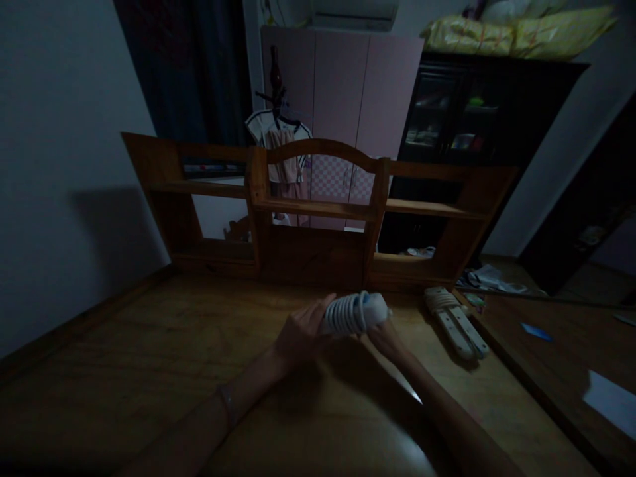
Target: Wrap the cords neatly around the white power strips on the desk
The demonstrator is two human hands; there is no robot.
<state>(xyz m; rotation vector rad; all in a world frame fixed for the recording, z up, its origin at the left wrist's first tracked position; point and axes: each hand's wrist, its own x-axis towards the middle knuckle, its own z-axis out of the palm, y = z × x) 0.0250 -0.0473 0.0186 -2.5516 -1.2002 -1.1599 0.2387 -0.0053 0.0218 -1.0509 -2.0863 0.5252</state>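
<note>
Head view, dim room. A white cord-wound device (pixel 355 313) is held just above the wooden table (pixel 149 358), level and crosswise, between both hands. The left hand (pixel 298 334) grasps its ribbed, cord-wrapped end, with the fingers (pixel 320 307) curled over the top edge. The right hand (pixel 388 339) supports the smooth end from below, its fingers closed against the underside. A second white power strip (pixel 457 321), bound with its own cord, lies on the table to the right, near but apart. A wooden shelf unit (pixel 318 212) stands along the table's far edge.
</note>
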